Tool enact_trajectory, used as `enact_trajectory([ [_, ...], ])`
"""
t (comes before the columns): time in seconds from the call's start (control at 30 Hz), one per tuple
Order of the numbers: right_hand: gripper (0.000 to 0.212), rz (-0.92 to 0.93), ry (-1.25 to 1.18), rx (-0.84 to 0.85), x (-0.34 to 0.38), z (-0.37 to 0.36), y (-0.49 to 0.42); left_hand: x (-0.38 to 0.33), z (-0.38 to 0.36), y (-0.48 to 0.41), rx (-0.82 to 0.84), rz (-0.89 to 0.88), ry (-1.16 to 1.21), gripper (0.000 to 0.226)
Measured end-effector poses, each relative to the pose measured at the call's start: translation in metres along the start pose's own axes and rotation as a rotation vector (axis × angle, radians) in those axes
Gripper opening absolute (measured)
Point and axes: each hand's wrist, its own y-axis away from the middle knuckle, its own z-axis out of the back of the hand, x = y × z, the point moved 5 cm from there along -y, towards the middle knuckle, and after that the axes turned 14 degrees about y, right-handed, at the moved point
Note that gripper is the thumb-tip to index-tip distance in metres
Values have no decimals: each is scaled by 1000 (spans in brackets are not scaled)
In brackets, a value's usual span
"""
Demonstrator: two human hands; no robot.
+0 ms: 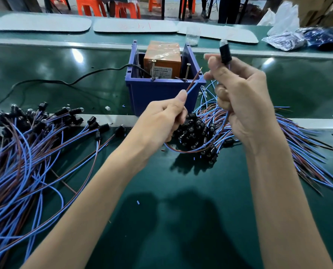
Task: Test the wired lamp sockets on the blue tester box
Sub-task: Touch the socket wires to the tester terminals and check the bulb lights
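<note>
"Head view: where is the lamp socket [225, 52] relative to the hands?"

"The right hand [245, 98] grips it upright, its clear bulb at 12 o'clock above the fingertips. Its brown and blue wire pair [194, 83] loops down to the left hand [161, 117], which pinches it between thumb and forefinger. The bare ends stick out toward 1 o'clock, over the front rim of the blue tester box [158, 94]."

"Do they touch anything?"

"No, they stand apart from the right screw [187, 71]."

"What is in the box?"

"An orange unit [161, 55] at the back, two upright screws at the front, and a black cable [64, 80] leaving toward 9 o'clock."

"And the other sockets?"

"One wired pile [35, 123] lies at 8 o'clock of the box, and a bundle [193, 131] at 5 o'clock, under the hands."
</note>
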Motion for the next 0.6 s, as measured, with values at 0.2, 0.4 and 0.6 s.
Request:
enact_trajectory([
  [0.2,16,-76,-21,80,-6,-3,-2,0,1,-1,-16,-15,-1,51],
  [0.4,25,-69,-55,56,-11,-8,-1,-5,6,-1,-133,-103,231,35],
  [0.6,17,29,-51,17,-7,-28,7,-12,10,-1,-236,-215,504,24],
])
